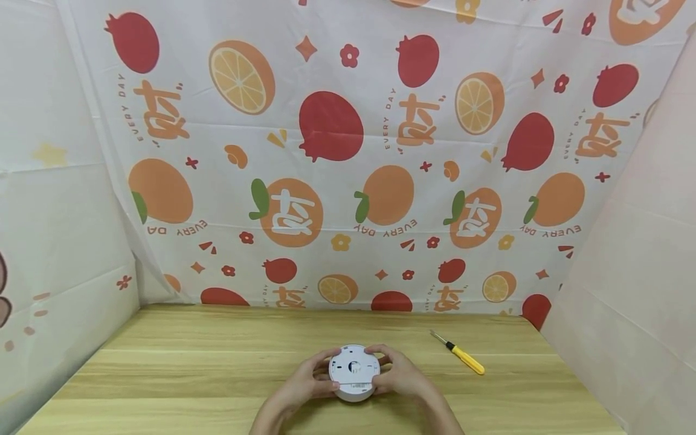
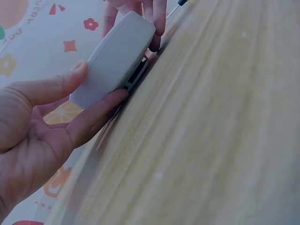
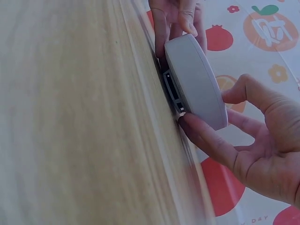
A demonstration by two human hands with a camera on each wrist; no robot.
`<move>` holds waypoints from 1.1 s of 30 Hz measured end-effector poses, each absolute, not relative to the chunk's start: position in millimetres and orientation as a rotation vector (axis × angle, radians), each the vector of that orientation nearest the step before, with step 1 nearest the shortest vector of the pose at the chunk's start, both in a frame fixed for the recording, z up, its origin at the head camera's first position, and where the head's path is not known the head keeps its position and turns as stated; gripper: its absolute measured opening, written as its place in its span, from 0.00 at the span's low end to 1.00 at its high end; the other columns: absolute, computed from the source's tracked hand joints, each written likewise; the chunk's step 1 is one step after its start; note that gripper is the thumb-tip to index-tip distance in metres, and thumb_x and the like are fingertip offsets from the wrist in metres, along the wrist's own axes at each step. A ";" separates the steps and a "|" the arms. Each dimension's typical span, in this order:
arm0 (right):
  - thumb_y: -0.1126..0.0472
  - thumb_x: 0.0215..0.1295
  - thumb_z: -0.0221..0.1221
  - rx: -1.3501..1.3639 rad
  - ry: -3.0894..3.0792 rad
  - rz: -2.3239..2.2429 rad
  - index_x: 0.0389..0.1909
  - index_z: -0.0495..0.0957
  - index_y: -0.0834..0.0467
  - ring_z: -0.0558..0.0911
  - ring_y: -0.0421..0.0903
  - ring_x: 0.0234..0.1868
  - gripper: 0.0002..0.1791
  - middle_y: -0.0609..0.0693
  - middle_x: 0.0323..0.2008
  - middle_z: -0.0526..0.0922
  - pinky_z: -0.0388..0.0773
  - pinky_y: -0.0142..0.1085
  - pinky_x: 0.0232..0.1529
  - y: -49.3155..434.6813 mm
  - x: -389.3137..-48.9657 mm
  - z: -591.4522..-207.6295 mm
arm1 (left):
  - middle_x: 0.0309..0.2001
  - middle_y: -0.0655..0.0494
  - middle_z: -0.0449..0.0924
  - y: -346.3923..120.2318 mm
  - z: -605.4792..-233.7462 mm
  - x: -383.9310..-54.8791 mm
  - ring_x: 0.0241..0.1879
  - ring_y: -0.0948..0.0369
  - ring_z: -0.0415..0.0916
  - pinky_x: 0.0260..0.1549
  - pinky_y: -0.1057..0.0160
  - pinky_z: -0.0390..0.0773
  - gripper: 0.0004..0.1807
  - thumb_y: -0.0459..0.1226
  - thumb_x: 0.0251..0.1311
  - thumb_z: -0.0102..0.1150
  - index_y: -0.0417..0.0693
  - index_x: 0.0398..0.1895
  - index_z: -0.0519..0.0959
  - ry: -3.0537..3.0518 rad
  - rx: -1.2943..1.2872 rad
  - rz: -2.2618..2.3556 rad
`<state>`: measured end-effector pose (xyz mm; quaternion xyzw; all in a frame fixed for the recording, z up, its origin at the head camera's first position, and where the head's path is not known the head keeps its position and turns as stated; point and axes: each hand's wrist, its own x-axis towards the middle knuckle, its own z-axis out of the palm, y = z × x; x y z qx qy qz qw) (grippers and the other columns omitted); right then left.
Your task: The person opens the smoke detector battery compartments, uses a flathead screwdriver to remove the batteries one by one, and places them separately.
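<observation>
A round white smoke alarm [image 1: 353, 393] is held between both hands close over the wooden table, its flat slotted back with a central hole facing up. My left hand [image 1: 304, 382] grips its left side, thumb on the upper face near the front and fingers around the edge. On the opposite side, my right hand [image 1: 403, 376] grips it the same way. Both wrist views show the smooth side wall and, on the underside, a dark vented part [image 3: 173, 91] facing the tabletop, with fingertips beside it.
To the right on the table [image 1: 190, 374] lies a screwdriver [image 1: 464, 357] with a yellow handle and black collar, its tip pointing back and left. A fruit-printed cloth [image 1: 380, 254] hangs behind the table, and pale cloths [image 1: 625, 272] hang at both sides.
</observation>
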<state>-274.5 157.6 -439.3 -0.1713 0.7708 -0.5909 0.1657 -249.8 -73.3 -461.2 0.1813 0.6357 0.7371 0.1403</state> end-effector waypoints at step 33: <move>0.77 0.48 0.55 -0.554 2.085 -1.656 0.62 0.67 0.61 0.79 0.50 0.32 0.35 0.62 0.40 0.67 0.82 0.40 0.34 168.0 -279.2 -441.5 | 0.54 0.37 0.64 -76.4 -460.7 -251.4 0.49 0.50 0.69 0.47 0.52 0.75 0.31 0.21 0.54 0.53 0.26 0.62 0.58 1.758 0.552 2.133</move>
